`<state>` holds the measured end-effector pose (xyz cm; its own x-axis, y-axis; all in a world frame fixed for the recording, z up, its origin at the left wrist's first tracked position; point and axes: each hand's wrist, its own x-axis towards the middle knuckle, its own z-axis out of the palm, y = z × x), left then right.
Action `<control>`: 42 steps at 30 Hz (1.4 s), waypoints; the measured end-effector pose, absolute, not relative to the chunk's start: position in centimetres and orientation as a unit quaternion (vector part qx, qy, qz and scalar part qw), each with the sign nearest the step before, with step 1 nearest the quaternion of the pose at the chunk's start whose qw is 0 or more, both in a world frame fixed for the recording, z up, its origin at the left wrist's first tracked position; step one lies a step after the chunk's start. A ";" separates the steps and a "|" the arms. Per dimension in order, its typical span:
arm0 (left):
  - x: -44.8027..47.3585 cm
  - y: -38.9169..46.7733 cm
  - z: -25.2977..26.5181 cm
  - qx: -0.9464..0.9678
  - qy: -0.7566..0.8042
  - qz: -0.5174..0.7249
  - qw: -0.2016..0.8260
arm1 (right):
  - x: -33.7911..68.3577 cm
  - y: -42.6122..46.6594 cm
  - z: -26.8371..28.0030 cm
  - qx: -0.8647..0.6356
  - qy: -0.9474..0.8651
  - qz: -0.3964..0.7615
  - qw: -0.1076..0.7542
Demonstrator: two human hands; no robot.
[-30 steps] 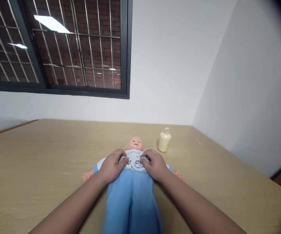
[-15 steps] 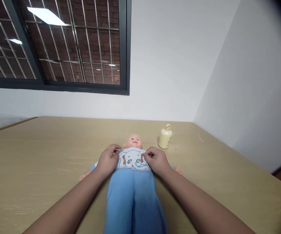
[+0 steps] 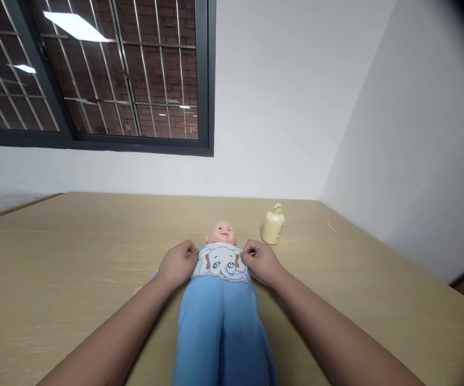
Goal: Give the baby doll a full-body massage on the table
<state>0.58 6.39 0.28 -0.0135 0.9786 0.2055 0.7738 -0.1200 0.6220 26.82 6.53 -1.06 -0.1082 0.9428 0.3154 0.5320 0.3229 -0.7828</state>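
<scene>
A baby doll (image 3: 222, 232) lies on its back with its head away from me. It wears blue trousers (image 3: 203, 316) and a white top piece with an elephant face (image 3: 221, 262) across the chest. At the left edge of that piece, my left hand (image 3: 178, 262) is closed, its fingers pinching the doll's clothes near the shoulder. Opposite it, my right hand (image 3: 262, 261) pinches the right edge with thumb and forefinger. Both forearms cover most of the doll's arms; a bit of its hand (image 3: 138, 289) shows at the left.
A cream pump bottle (image 3: 273, 225) stands beyond my right hand, on the wooden table (image 3: 74, 257). Near it lie a small pale bit (image 3: 291, 243) and a thin pale strand (image 3: 331, 226). White walls and a barred window (image 3: 135, 80) rise behind.
My left fingers have curled in closer at the clothes' left edge. The elephant piece and the doll's head have shifted slightly right. My right hand has moved a little right and outward.
</scene>
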 end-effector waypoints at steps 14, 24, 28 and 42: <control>0.3 6.5 0.1 0.700 0.571 0.309 0.297 | 27.9 7.5 -1.7 -0.455 -0.761 0.279 0.368; -0.4 6.2 0.1 0.675 0.487 0.330 0.446 | 28.0 7.7 -1.5 -0.472 -0.729 0.334 0.366; -0.5 6.2 0.2 0.668 0.482 0.325 0.465 | 27.7 7.5 -1.3 -0.523 -0.732 0.259 0.350; -0.6 6.3 0.6 0.713 0.533 0.289 0.351 | 27.6 6.9 -1.1 -0.545 -0.748 0.160 0.345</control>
<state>-0.65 6.29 0.59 0.2638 0.9638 0.0387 0.5580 -0.1852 0.8089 27.57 6.93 -1.09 -0.1686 0.9247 0.3413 0.7048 0.3552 -0.6141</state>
